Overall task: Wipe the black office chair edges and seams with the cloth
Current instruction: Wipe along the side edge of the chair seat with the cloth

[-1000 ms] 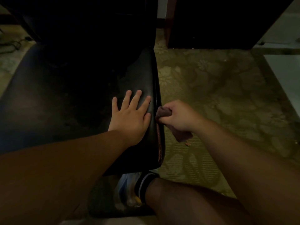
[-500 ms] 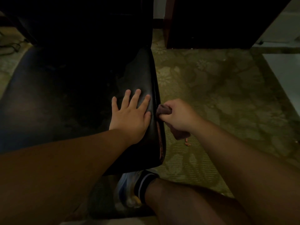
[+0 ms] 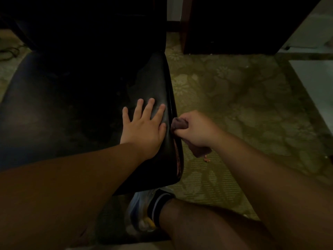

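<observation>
The black office chair [image 3: 75, 112] fills the left half of the head view, its seat dark and glossy, its backrest lost in shadow at the top. My left hand [image 3: 144, 124] lies flat on the seat near the right edge, fingers spread and straight. My right hand [image 3: 195, 129] grips a dark bunched cloth [image 3: 177, 123] and holds it against the seat's right side seam, where worn reddish patches show lower down. A tail of the cloth hangs below the fist.
Patterned olive carpet [image 3: 243, 98] spreads to the right of the chair. Dark furniture [image 3: 234, 24] stands at the back right, and a pale surface [image 3: 317, 83] lies at the right edge. My shoe and leg [image 3: 153, 213] are under the seat's front corner. A cable lies far left.
My right hand with the cloth has slid slightly forward along the seat's right edge. My left hand stays flat in the same place.
</observation>
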`<action>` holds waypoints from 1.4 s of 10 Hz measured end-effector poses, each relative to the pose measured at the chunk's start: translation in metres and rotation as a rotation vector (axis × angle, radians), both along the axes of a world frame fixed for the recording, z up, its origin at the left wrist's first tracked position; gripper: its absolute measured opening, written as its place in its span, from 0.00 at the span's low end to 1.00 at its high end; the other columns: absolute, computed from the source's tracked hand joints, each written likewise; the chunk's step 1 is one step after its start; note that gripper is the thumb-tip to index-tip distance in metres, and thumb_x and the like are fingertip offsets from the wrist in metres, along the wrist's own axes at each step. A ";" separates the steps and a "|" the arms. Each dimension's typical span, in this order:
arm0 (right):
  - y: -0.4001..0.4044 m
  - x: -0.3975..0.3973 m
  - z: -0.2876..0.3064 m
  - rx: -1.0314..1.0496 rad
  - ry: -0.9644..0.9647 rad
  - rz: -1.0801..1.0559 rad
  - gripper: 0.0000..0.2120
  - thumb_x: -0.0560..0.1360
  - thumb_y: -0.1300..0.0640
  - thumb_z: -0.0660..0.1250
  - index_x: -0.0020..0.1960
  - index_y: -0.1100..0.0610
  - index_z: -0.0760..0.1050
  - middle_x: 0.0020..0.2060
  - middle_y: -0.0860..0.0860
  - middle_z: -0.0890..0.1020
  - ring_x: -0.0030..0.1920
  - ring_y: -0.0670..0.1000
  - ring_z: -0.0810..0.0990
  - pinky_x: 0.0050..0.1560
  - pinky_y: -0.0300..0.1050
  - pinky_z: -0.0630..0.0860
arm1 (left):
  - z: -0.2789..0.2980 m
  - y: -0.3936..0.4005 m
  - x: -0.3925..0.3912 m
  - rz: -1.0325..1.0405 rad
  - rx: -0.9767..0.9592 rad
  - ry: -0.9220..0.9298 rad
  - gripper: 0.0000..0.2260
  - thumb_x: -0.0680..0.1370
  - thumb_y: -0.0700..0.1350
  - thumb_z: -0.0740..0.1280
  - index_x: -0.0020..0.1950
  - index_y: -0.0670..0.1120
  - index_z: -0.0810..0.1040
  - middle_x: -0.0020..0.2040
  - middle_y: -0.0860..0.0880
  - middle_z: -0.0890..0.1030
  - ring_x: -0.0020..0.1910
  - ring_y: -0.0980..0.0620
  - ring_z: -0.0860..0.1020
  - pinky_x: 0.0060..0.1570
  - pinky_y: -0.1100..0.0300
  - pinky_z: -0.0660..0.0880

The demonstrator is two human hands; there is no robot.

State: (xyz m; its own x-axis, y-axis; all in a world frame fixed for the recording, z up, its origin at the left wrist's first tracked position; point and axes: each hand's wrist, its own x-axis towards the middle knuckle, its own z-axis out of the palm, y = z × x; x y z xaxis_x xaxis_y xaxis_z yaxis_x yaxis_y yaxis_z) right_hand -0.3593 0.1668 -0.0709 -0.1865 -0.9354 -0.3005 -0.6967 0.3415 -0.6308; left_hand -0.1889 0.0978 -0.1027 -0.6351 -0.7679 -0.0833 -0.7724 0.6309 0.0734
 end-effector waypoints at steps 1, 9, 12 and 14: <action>-0.001 0.001 0.000 0.026 0.001 0.050 0.09 0.72 0.56 0.73 0.35 0.55 0.77 0.29 0.49 0.80 0.33 0.49 0.79 0.35 0.45 0.72 | 0.000 0.000 -0.001 0.003 -0.001 0.000 0.27 0.83 0.60 0.43 0.82 0.58 0.45 0.83 0.50 0.44 0.81 0.44 0.41 0.76 0.34 0.43; 0.002 -0.011 -0.002 -0.005 0.029 0.029 0.12 0.72 0.56 0.74 0.33 0.52 0.74 0.28 0.46 0.78 0.30 0.44 0.76 0.30 0.39 0.67 | 0.001 0.000 -0.007 0.014 0.001 0.014 0.27 0.83 0.60 0.44 0.82 0.57 0.46 0.83 0.49 0.45 0.81 0.44 0.41 0.76 0.34 0.44; 0.003 -0.010 0.002 0.036 0.001 0.074 0.14 0.71 0.57 0.75 0.31 0.52 0.73 0.27 0.45 0.77 0.27 0.40 0.73 0.29 0.35 0.66 | 0.002 -0.001 -0.009 0.025 0.010 0.000 0.27 0.83 0.60 0.43 0.82 0.57 0.45 0.83 0.49 0.44 0.81 0.43 0.41 0.76 0.34 0.44; 0.003 -0.006 0.003 0.027 -0.001 0.035 0.13 0.72 0.58 0.74 0.32 0.52 0.73 0.27 0.47 0.79 0.28 0.44 0.76 0.27 0.35 0.67 | 0.004 -0.002 -0.009 0.015 0.034 -0.030 0.27 0.83 0.60 0.43 0.82 0.57 0.43 0.83 0.49 0.43 0.81 0.43 0.40 0.75 0.33 0.44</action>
